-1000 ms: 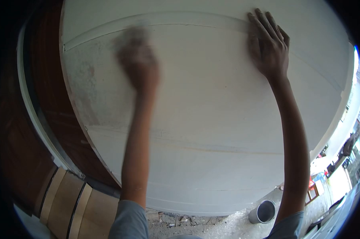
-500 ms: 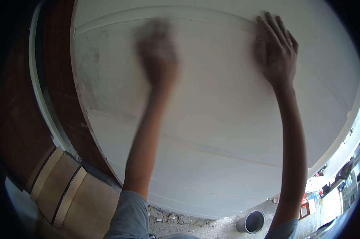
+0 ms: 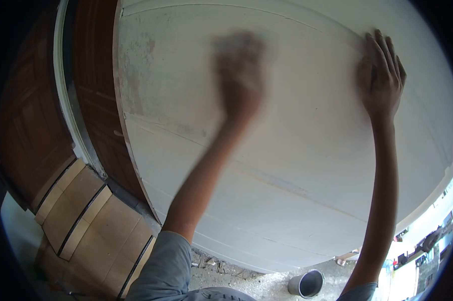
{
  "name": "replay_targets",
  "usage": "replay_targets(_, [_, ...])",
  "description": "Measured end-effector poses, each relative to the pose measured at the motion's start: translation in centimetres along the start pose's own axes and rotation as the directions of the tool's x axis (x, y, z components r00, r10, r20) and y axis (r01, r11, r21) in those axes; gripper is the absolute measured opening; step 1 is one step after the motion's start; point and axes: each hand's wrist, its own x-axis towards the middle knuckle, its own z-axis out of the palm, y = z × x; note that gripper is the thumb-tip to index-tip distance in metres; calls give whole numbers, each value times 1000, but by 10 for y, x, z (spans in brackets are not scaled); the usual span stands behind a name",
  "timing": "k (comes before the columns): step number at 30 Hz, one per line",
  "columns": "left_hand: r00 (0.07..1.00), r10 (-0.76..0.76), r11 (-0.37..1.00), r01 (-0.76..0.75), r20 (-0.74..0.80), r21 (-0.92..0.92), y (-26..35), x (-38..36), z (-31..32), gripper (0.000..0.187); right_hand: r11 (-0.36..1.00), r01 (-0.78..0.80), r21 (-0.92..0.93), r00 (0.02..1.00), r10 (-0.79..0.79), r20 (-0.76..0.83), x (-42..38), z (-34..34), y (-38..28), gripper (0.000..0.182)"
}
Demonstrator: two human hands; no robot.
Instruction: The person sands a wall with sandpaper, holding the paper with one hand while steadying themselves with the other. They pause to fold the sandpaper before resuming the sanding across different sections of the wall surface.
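A large white wall fills most of the head view, with faint seams across it and greyish, reddish smudges on its left side. My left hand is at the upper middle of the wall, badly smeared by motion, so its fingers and anything under them cannot be made out. To the upper right, my right hand lies flat against the wall with its fingers stretched upward. Nothing shows in the right hand.
Brown wooden doors and a pale door frame stand at the left. Below them are tan tiled steps. A grey bucket sits on the rubble-strewn floor. Cluttered bright surroundings show at the lower right.
The view has shifted, so the wall's left edge, doors and steps appear differently placed. Both hands appear farther right in the picture. The left hand is blurred in both frames; the right stays flat.
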Motion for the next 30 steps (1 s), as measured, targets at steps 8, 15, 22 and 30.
replay_targets(8, [979,50,989,-21,199,-144,-11,-28,-16,40,996,46,73,999,-44,-23,-2,4,12,35])
replay_targets(15, [992,-124,992,124,-12,-28,3,-15,2,40,999,37,17,999,-37,-22,0,0,-2,36])
replay_targets(22, [976,118,980,-84,184,-180,18,-39,-6,43,996,64,65,998,-62,-30,-3,4,11,33])
replay_targets(30, [994,-39,997,45,99,-62,17,-21,-1,39,997,70,34,997,-69,-30,-5,7,12,32])
